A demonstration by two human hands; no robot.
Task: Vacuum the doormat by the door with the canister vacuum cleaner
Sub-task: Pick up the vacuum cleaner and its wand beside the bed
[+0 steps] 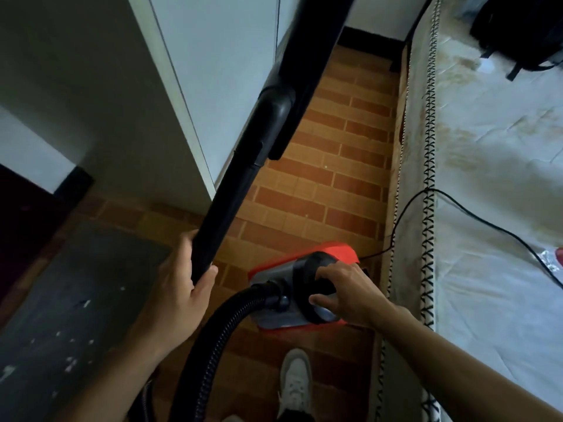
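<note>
A brick-pattern floor [344, 166] runs between a pale wall [100, 95] and a bed [493, 190] (white sheet, stitched edge). A black bag [518, 28] lies on the bed in dim light.

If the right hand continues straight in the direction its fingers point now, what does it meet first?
The right hand already rests on the black handle of the canister vacuum. Its fingers point toward the hose socket, so probably the hose comes first, though depth is unclear.
</note>
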